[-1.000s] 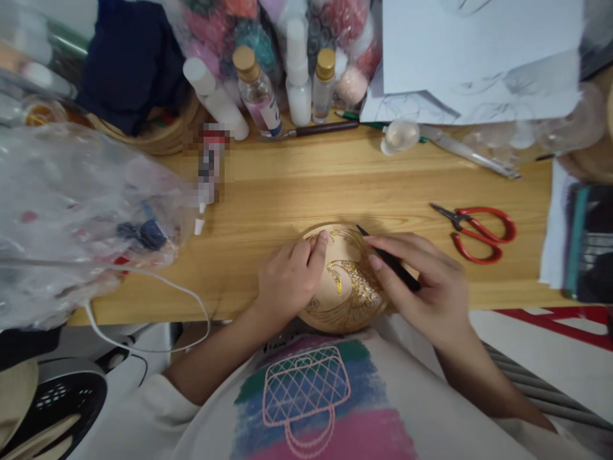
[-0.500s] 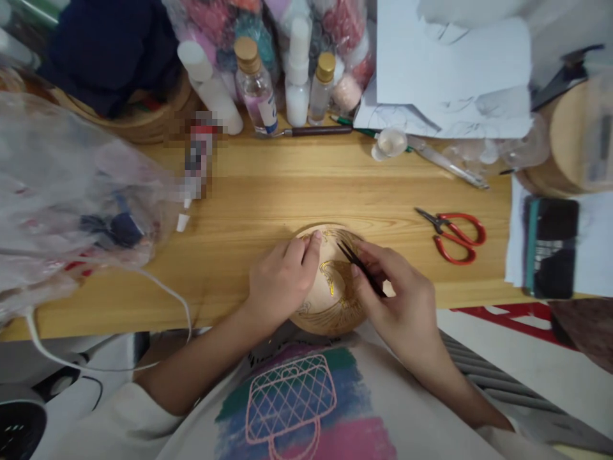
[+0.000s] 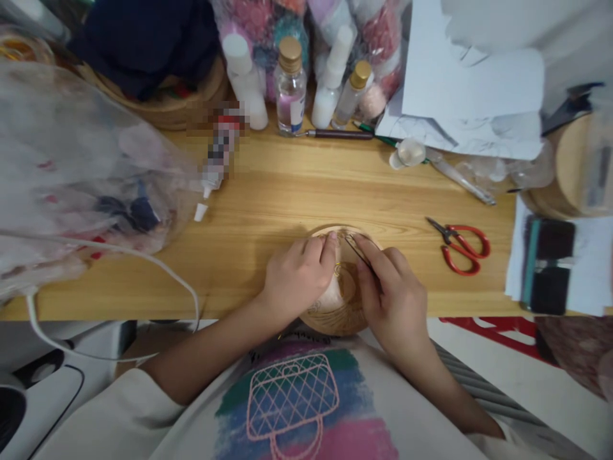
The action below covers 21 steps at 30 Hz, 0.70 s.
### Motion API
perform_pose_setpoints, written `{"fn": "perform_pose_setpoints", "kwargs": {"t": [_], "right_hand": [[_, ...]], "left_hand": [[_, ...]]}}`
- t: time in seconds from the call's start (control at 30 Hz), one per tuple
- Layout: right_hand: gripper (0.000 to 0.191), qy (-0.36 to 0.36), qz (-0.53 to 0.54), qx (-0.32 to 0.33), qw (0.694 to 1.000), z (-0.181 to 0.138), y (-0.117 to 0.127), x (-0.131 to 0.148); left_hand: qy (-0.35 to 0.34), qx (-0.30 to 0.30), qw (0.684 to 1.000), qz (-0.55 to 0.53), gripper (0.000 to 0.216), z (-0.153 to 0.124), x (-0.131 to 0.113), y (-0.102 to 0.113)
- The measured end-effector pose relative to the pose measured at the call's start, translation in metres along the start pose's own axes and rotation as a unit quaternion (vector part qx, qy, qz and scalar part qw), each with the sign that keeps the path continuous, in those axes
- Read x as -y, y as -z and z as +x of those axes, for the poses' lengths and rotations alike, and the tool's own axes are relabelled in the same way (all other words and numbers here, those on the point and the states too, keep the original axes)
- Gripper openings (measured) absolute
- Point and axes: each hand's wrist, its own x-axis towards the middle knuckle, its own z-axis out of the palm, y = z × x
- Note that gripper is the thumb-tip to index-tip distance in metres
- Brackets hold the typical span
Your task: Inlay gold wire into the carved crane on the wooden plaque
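Wooden desk (image 3: 297,191) seen from above, its near edge against the person's pastel-printed shirt. At that near edge lies a round wooden disc (image 3: 341,313) with gold line work. The left hand (image 3: 297,278) rests curled on the disc's left side, fingertips pressing its upper rim. The right hand (image 3: 393,294) is closed around thin black tweezers (image 3: 359,251), whose tips point at the disc's top beside the left fingertips. Farther right on the desk lie red-handled scissors (image 3: 460,246). A crumpled clear plastic bag (image 3: 86,185) fills the left. Along the far edge stand small bottles (image 3: 290,89), a brush (image 3: 335,134) and loose white paper sheets (image 3: 469,96).
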Motion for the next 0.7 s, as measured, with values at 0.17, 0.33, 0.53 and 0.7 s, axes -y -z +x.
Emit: {"fn": "perform_pose_setpoints", "kwargs": {"t": [0.17,0.33,0.53,0.7], "right_hand": [[0.035,0.001,0.010,0.002,1.000,-0.001,-0.004,0.000],[0.033,-0.004,0.019,-0.014,1.000,-0.003,-0.005,0.002],[0.030,-0.002,-0.019,-0.036,0.999,-0.006,-0.010,0.001],[0.033,0.021,-0.008,-0.057,0.998,-0.008,-0.017,0.000]], "left_hand": [[0.011,-0.003,1.000,-0.006,0.025,-0.001,-0.001,-0.001],[0.016,0.030,0.999,-0.040,0.029,-0.002,0.000,0.000],[0.008,-0.002,1.000,-0.003,0.026,-0.001,-0.001,-0.001],[0.018,0.026,0.999,-0.034,0.028,-0.002,-0.001,-0.001]]}}
